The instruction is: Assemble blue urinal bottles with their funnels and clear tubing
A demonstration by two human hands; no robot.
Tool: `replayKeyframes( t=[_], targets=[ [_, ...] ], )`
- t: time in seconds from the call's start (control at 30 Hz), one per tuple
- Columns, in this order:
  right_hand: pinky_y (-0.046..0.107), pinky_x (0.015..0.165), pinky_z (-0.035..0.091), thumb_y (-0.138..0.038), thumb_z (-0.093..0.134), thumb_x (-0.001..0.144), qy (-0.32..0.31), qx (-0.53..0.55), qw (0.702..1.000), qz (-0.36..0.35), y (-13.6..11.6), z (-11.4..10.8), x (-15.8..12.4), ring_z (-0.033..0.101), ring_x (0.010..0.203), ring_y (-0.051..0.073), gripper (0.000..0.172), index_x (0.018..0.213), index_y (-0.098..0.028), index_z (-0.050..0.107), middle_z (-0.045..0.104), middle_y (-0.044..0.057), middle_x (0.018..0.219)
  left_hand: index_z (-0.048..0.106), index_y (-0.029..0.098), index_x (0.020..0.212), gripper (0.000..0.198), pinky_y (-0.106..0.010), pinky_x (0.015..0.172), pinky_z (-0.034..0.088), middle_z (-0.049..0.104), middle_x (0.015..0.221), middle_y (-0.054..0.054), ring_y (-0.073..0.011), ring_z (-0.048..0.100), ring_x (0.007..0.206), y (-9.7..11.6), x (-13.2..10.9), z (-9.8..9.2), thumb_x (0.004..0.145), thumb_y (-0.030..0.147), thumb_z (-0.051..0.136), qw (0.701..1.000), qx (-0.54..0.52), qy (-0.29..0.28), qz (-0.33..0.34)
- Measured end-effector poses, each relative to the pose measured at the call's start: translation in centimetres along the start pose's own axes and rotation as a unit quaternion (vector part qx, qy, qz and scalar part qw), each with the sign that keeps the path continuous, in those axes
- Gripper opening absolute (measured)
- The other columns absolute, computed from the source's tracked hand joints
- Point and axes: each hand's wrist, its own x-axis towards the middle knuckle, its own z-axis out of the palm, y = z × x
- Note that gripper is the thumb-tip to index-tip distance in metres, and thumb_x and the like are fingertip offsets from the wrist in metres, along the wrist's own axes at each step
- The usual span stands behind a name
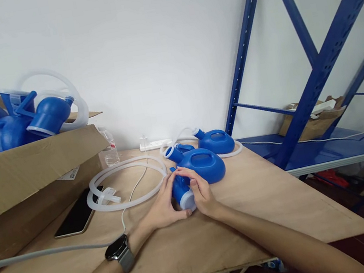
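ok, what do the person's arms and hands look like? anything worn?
Left hand and right hand ungloved; no sleeves in view. Left wrist carries a wristwatch with a round black face and grey metal-looking band. Nothing on the right wrist; no rings visible.

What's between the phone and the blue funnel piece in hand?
Head view: the coiled clear tube and a thin white cable lie between phone and blue funnel piece, then the left hand gripping it.

On the table (266, 206), a nozzle piece (181, 193) lies before two jugs (207, 165), right of a coiled tube (129, 205).
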Motion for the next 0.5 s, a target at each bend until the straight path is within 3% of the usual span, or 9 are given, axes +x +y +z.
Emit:
replayKeyframes(
  t=[0.23,0.37,0.5],
  targets=[
    [0.048,0.114,0.046,-0.049,0.029,0.108,-0.017,0.009,1.000,0.011,-0.2,0.0,-0.4,0.064,0.128,0.025,0.044,0.119,-0.029,0.067,0.075,0.009,0.125,0.008,0.021,0.165,0.134,-0.063,0.125,0.022,0.013,0.170,-0.020,-0.0437,0.017,0.156,-0.8,-0.4,0.1,0.064,0.057,0.087,0.999,-0.001,-0.041,0.008],
    [0.052,0.124,0.029,-0.046,0.029,0.109,-0.090,-0.018,0.995,-0.045,-0.6,0.1,0.4,0.062,0.131,0.023,0.046,0.122,-0.028,0.070,0.077,0.006,0.121,0.024,0.022,0.162,0.119,-0.063,0.125,0.019,0.026,0.167,-0.019,-0.0434,0.021,0.154,-0.5,-0.5,-0.2,0.069,0.066,0.082,0.998,-0.003,-0.055,0.018],
    [0.056,0.126,0.022,-0.043,0.027,0.110,-0.160,-0.035,0.985,-0.053,-0.8,-0.1,1.4,0.050,0.143,0.024,0.048,0.130,-0.028,0.068,0.073,0.006,0.128,0.040,0.019,0.156,0.102,-0.063,0.120,0.029,0.044,0.158,-0.019,-0.0450,0.038,0.146,-0.1,-0.5,-0.4,0.074,0.070,0.074,0.998,-0.003,-0.065,0.010]
  ],
)
